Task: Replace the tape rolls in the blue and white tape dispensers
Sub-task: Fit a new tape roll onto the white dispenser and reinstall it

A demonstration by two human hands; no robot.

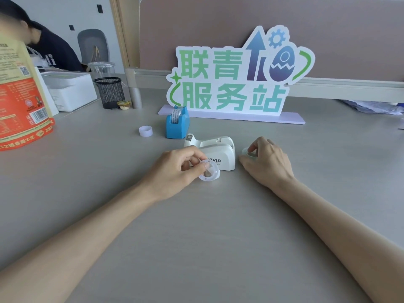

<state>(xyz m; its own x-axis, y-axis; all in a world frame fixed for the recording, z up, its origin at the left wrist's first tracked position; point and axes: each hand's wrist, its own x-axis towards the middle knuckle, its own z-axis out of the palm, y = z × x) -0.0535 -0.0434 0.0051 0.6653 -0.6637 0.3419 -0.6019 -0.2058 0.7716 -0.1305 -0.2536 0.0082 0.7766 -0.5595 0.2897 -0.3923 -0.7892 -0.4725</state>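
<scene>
The white tape dispenser (218, 149) lies on the grey desk (196, 215) with its roll bay empty. Just in front of it, my left hand (175, 171) pinches a translucent white spool hub (209, 171). To the dispenser's right, my right hand (265, 160) curls over a clear tape roll (247, 151) resting on the desk; the fingers cover most of it. Behind stands the blue tape dispenser (177, 123), with a printed tape roll (176, 113) seated in it. An empty white tape core (145, 131) sits to the left of the blue dispenser.
A standing cut-out sign (236, 82) on a lilac base blocks the back of the desk. At back left are a black mesh pen cup (110, 92), a white box (70, 90), a clear cup (101, 69) and an orange bag (19, 101). Another person sits far left.
</scene>
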